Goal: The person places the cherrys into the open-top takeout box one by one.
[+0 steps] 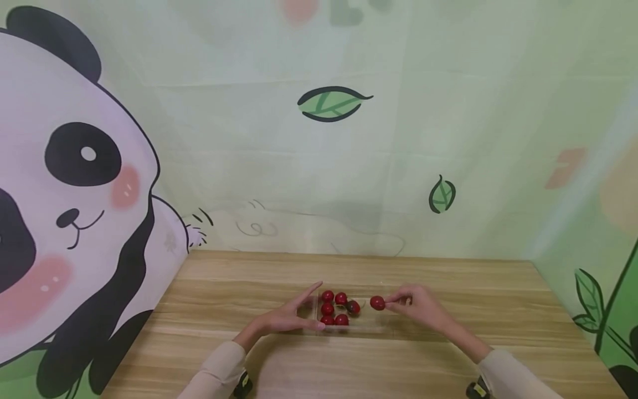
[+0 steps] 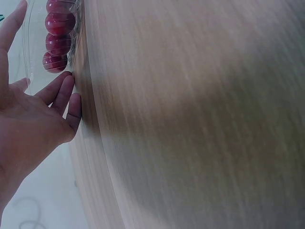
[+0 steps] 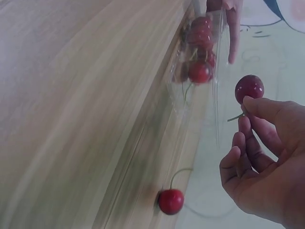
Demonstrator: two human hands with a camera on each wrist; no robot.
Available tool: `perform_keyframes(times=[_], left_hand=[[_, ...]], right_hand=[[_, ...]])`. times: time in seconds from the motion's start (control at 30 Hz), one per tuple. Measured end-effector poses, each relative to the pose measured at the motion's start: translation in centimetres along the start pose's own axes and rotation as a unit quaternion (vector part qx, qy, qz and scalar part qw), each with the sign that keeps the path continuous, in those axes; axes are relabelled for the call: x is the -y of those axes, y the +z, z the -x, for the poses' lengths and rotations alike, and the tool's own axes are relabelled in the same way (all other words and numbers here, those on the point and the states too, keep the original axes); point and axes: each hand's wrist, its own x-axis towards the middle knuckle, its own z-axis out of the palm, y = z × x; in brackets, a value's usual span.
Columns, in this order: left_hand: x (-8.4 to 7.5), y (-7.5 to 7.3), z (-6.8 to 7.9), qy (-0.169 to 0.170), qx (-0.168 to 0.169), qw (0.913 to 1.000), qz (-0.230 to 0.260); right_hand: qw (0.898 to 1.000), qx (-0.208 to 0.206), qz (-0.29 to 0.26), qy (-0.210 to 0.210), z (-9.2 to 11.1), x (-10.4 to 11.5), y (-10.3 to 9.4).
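Note:
A clear plastic box (image 1: 369,321) holds several red cherries (image 1: 327,308), grouped toward its left end. My left hand (image 1: 281,318) spans that end, thumb along the near side and a straight finger along the far side. In the left wrist view its other fingers (image 2: 62,95) lie loosely by the box end. My right hand (image 1: 418,306) pinches one dark red cherry (image 1: 377,302) between thumb and finger, over the box's right part. The right wrist view shows the pinched cherry (image 3: 249,88) with its short stem pointing down past the fingertips.
Another cherry (image 3: 170,201) with a curved stem lies on the wooden table (image 1: 319,366), below my right hand in the right wrist view. Behind the table hangs a pale green backdrop (image 1: 249,138) with a printed panda and leaves.

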Motion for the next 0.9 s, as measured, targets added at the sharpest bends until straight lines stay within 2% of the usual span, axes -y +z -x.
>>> perform_keyframes(times=[0.3, 0.47, 0.63, 0.9], left_hand=[[0.1, -0.1, 0.0, -0.003, -0.003, 1.0, -0.001], [0.1, -0.1, 0.0, -0.003, -0.002, 1.0, -0.004], [0.0, 0.0, 0.0, -0.001, -0.001, 1.0, -0.005], [0.0, 0.0, 0.0, 0.002, -0.003, 1.0, -0.006]], right_hand=[[0.998, 0.015, -0.008, -0.053, -0.6, 0.8, 1.8], [0.997, 0.035, -0.003, -0.064, -0.9, 1.2, 2.4], [0.996, 0.054, 0.036, -0.056, -1.2, 1.2, 3.0], [0.991, 0.065, 0.093, -0.072, -1.6, 1.3, 3.7]])
